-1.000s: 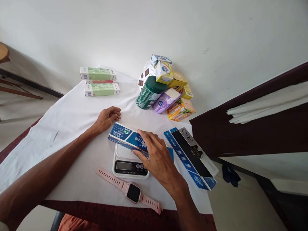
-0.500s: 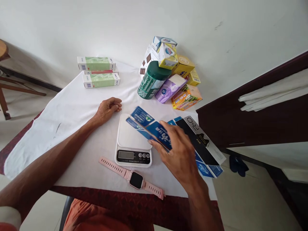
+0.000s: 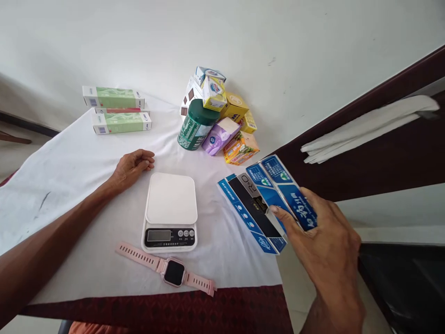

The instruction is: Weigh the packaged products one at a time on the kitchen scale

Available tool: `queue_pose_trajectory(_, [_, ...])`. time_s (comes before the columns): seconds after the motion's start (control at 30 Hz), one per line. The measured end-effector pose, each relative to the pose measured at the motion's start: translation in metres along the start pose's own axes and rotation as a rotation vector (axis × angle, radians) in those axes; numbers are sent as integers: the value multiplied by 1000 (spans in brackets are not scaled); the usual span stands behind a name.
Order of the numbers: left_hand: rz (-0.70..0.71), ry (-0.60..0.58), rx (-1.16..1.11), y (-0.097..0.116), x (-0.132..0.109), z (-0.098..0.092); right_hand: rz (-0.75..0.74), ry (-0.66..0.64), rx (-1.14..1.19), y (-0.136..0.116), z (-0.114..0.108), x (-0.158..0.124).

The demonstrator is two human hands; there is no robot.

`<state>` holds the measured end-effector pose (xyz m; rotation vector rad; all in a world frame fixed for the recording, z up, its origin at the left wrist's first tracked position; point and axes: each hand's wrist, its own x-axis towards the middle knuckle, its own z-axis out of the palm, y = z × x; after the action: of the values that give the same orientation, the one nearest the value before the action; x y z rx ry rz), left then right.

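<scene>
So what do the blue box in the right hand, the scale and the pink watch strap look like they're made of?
Blue box, held in the right hand: printed cardboard, slightly glossy, with sharp folded edges. Scale: likely white moulded plastic, smooth, with rounded corners; its platform looks matte. Watch strap: probably soft silicone or rubber, matte pink, lying limp with a row of punched holes.

The right hand [image 3: 327, 246] grips a blue toothpaste box [image 3: 283, 190] above the stacked boxes [image 3: 252, 211] at the right edge of the white cloth [image 3: 76, 162]. The left hand [image 3: 134, 163] rests loosely curled on the cloth, near the bare kitchen scale [image 3: 171, 211]; a pink smartwatch [image 3: 170, 270] lies just in front of it
</scene>
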<state>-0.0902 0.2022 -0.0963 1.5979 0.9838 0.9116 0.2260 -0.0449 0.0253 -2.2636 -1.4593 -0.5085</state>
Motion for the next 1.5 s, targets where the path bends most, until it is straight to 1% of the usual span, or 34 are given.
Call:
queue_pose_trajectory(0.13, [0,-2,3,0,0,0,19,-59,32,-1,8,-6])
queue_pose_trajectory(0.2, [-1,-7,7,0,0,-1,-6,-108,59,-9,10,-15])
queue_pose_trajectory(0.3, [-2,-5,5,0,0,-1,-19,-189,102,-29,19,-36])
queue_pose_trajectory(0.4, [11,-2,-2,-1,0,0,21,-210,92,-45,38,-59])
queue_pose_trajectory(0.47, [22,-2,-4,-1,0,0,49,-208,54,-48,54,-69])
queue_pose_trajectory(0.53, [31,-4,-6,-2,1,-1,48,-199,19,-45,70,-75])
queue_pose_trajectory(0.6, [41,-8,-12,-4,1,-1,4,-187,-3,-40,80,-78])
queue_pose_trajectory(0.67, [55,-14,-27,-7,1,0,-78,-171,-25,-38,83,-76])
queue_pose_trajectory(0.77, [76,-12,-36,-13,1,2,-223,-125,-48,-45,72,-68])
queue_pose_trajectory(0.83, [87,-3,-17,-17,0,4,-318,-72,-2,-58,61,-57])
queue_pose_trajectory(0.9, [103,4,12,-20,-1,6,-419,-18,84,-78,53,-43])
queue_pose_trajectory(0.97, [127,5,46,-22,-2,7,-522,4,174,-103,50,-26])
queue_pose_trajectory(1.03, [155,6,80,-23,-4,8,-618,-9,245,-133,55,-5])
queue_pose_trajectory(1.1, [186,12,109,-24,-4,8,-700,-47,292,-166,67,19])
queue_pose_trajectory(1.17, [223,19,135,-27,-4,9,-767,-118,296,-201,85,45])
queue_pose_trajectory(1.2, [240,23,147,-28,-3,10,-785,-177,276,-218,96,58])
queue_pose_trajectory(1.27, [271,27,167,-31,-1,11,-788,-317,195,-254,121,84])
queue_pose_trajectory(1.33, [294,26,181,-34,1,12,-805,-380,160,-286,148,107])
queue_pose_trajectory(1.43, [318,15,194,-36,2,13,-826,-437,134,-323,189,132])
queue_pose_trajectory(1.5, [324,8,201,-36,2,14,-834,-473,119,-338,211,142])
